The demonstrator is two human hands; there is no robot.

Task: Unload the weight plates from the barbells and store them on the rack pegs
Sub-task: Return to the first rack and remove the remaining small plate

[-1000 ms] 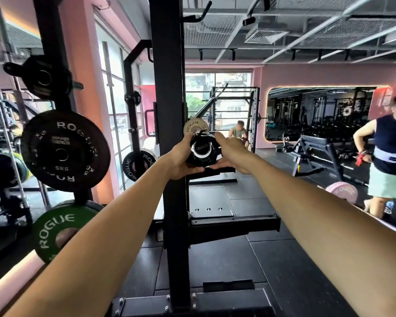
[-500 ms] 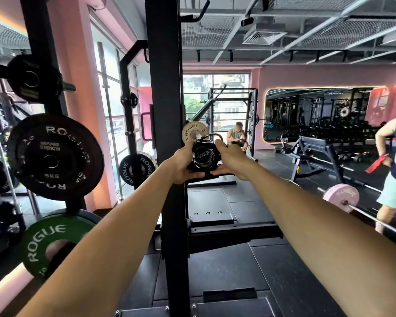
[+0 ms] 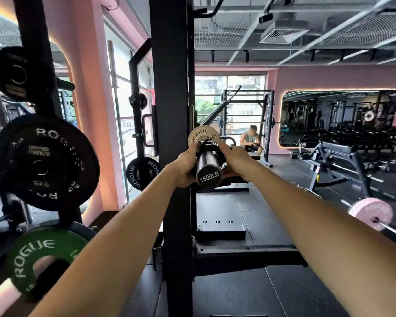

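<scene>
- Landmark: barbell sleeve end cap [image 3: 209, 177], stamped 1500LB, facing the camera at chest height, just right of the black rack upright [image 3: 169, 133]. All places below are given from this cap.
- Left hand [image 3: 184, 167]: just left of the cap, fingers curled round the sleeve's left flank, fingertips reaching back toward the collar.
- Right hand [image 3: 234, 160]: just right of the cap, fingers curled round the right flank in the same way. Neither hand is spread; both wrap the sleeve region. Whether the fingertips pinch the collar lever cannot be told.
- Barbell collar [image 3: 207, 144]: directly behind the cap, dark clamp seated against the plate. Judgement: the step in hand is releasing it. Advice: open its lever fully, then draw it straight along the sleeve toward the cap, both hands pulling evenly so it does not cock and bind.
- Small tan Rogue plate [image 3: 204, 136]: behind the collar, upright on the sleeve, not yet unloaded. Judgement: light enough for one hand; steady the sleeve with the other as it slides off.
- Green Rogue plate [image 3: 39, 255]: low, far left of the cap, on a storage peg.
- Black 5KG plate [image 3: 46, 163]: left of the cap, level with it, on a peg; likely destination area for the tan plate.
- Pink plate [image 3: 370, 212]: lower right, well apart, on another barbell, awaiting unloading.
- Seated person [image 3: 250, 139]: far behind, clear of the work.
</scene>
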